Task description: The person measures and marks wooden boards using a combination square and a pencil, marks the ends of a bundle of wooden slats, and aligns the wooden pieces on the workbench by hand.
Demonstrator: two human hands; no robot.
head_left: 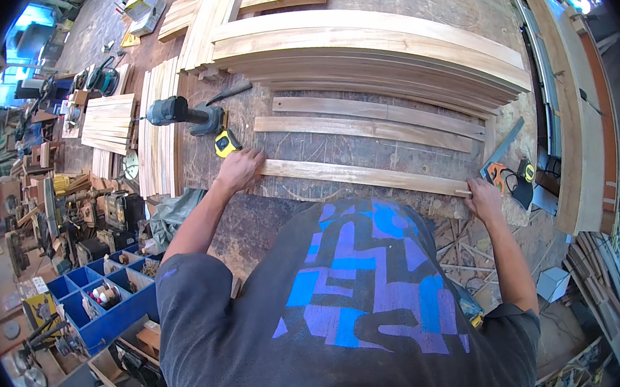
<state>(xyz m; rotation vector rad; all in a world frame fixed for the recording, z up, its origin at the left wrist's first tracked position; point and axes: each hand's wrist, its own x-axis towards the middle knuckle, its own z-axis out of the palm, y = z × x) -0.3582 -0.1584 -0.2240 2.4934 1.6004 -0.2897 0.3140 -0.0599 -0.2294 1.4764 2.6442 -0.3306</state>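
Note:
A narrow pale wooden slat (364, 175) lies along the near edge of the workbench, roughly left to right. My left hand (242, 169) is closed on its left end. At the other end, my right hand (484, 200) grips the slat with bent fingers. Just beyond my left hand sits a yellow and black tape measure (226, 143). Two more slats rest on the bench past the one I hold, a darker slat (377, 114) and a paler slat (360, 133). Beside my right hand are a tool with an orange handle (500, 175) and a second tape measure (527, 170).
A long stack of boards (363, 46) spans the bench's far side. Left of it are a cordless drill (187, 116), a dark-handled tool (229, 93) and more boards (160, 133). A blue divided bin (103, 295) stands at lower left. Long planks (566, 102) lean at right.

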